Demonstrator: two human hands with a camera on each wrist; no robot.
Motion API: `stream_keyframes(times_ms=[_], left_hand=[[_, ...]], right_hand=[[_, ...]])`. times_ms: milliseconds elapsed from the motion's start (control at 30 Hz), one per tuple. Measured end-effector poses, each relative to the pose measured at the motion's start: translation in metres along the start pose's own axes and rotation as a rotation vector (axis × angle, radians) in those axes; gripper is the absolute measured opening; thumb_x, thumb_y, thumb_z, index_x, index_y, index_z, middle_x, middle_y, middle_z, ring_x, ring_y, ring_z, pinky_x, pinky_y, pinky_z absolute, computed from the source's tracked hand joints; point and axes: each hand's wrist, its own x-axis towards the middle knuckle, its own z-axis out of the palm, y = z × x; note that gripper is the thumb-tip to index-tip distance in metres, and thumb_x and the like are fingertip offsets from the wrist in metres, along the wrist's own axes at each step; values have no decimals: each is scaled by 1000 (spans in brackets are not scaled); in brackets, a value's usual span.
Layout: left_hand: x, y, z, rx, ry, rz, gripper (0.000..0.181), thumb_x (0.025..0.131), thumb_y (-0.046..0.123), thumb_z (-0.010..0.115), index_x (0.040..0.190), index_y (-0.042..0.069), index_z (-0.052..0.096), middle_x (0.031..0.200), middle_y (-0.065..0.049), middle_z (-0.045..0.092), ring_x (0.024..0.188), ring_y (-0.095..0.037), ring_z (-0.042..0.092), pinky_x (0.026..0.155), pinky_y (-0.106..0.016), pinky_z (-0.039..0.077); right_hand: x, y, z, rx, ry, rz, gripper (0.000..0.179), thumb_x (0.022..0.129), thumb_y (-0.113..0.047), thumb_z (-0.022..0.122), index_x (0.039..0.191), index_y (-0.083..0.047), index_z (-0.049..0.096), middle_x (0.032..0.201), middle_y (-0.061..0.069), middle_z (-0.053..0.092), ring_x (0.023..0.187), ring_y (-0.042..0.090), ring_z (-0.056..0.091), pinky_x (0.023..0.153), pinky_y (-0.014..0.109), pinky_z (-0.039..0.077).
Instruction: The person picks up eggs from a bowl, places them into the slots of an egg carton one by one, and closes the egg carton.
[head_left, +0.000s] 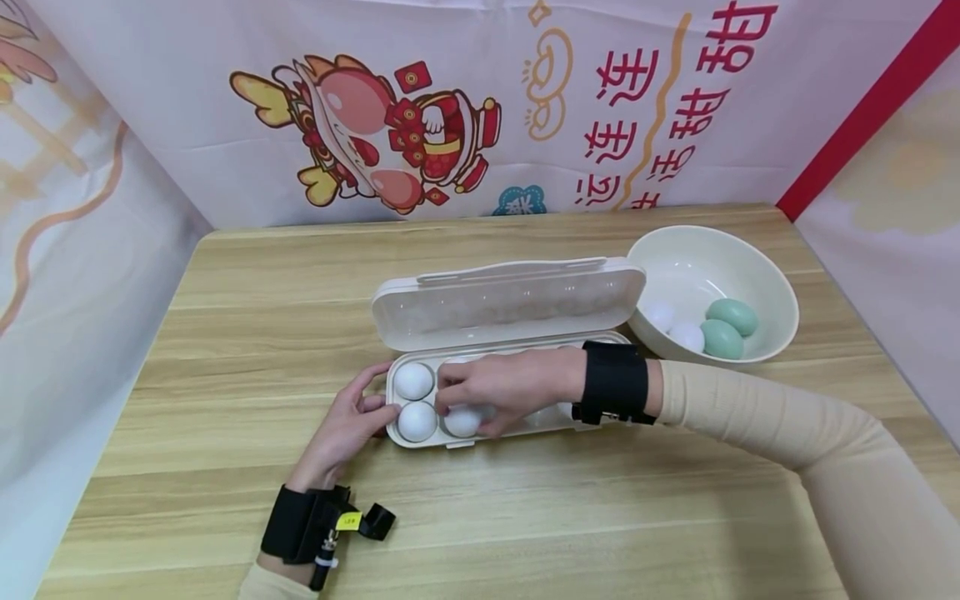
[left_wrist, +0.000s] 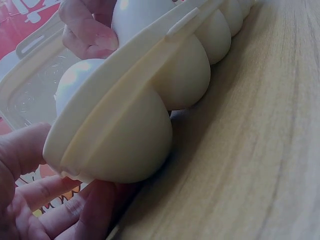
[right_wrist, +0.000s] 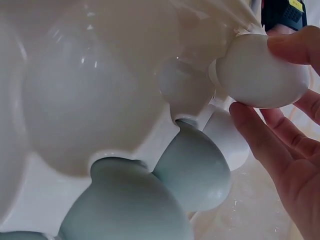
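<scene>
A lidded plastic egg box lies open on the table, its lid tipped back. My left hand grips the box's left end, thumb at the rim and fingers below it in the left wrist view. Two white eggs sit in the cups there. My right hand pinches a white egg at a front cup beside them. Green eggs and another white egg rest in other cups in the right wrist view. In the head view my right hand and wrist cover much of the box.
A cream bowl at the right back holds green eggs and white eggs, close to the lid's right end. The wooden table runs back to a printed cloth.
</scene>
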Motion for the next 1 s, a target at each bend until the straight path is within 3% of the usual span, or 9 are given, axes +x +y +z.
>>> stream_keyframes(times_ms=[233, 500, 1000], left_hand=[[-1, 0, 1, -11, 5, 3, 60, 85, 2, 58, 140, 14, 33, 96, -16, 70, 80, -16, 63, 64, -25, 50], [-1, 1, 1, -5, 1, 9, 60, 86, 3, 57, 140, 14, 33, 98, -17, 68, 80, -14, 62, 63, -24, 49], [1, 0, 0, 2, -13, 15, 59, 86, 3, 58, 139, 12, 33, 99, -18, 68, 81, -12, 62, 64, -24, 49]], right_hand=[[3, 1, 4, -137, 37, -52, 36, 73, -11, 68, 108, -10, 59, 105, 6, 52, 97, 17, 47, 84, 27, 47], [5, 1, 4, -276, 14, -40, 37, 75, -13, 66, 112, -13, 61, 109, 3, 58, 107, 19, 45, 93, 30, 42], [9, 1, 5, -336, -21, -7, 38, 76, -12, 65, 114, -14, 62, 111, 1, 63, 111, 20, 47, 98, 31, 41]])
